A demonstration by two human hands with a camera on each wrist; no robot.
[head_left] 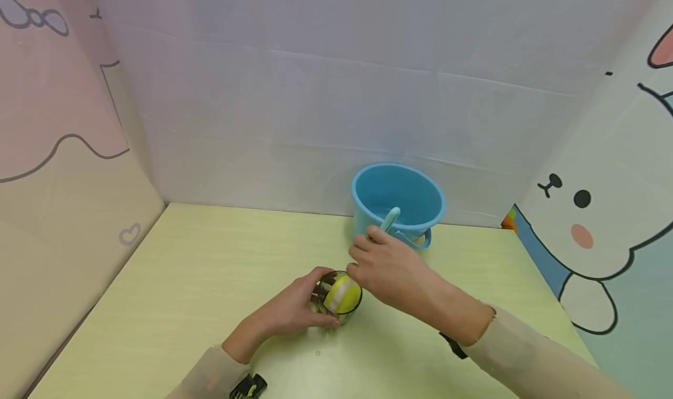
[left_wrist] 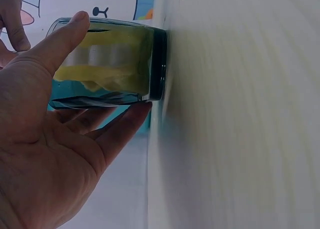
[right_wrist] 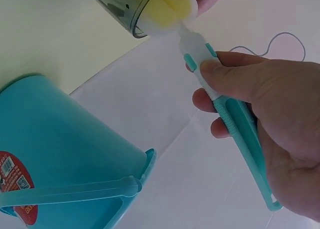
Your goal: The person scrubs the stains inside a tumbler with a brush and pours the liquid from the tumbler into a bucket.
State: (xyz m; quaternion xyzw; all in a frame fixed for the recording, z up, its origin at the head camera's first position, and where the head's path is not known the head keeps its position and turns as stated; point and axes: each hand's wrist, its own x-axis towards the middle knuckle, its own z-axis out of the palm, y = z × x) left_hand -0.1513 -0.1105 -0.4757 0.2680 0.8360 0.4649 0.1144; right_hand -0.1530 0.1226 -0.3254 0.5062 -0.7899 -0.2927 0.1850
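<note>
A clear drinking glass [head_left: 353, 317] stands on the table, and my left hand [head_left: 292, 305] grips it from the left with thumb and fingers around its wall. Inside the glass sits the yellow and white sponge head [head_left: 343, 294] of a bottle brush. My right hand [head_left: 391, 269] holds the brush's white and teal handle [right_wrist: 245, 139], the thumb pressing along its upper part. In the left wrist view the sponge fills much of the glass [left_wrist: 107, 64], whose base touches the tabletop.
Behind my right hand, a blue bucket [head_left: 363, 218] with a handle stands near the back wall. It bears a red label [right_wrist: 20, 189]. The pale yellow table [head_left: 210, 259] is bordered by a plain back wall and cartoon-printed side walls.
</note>
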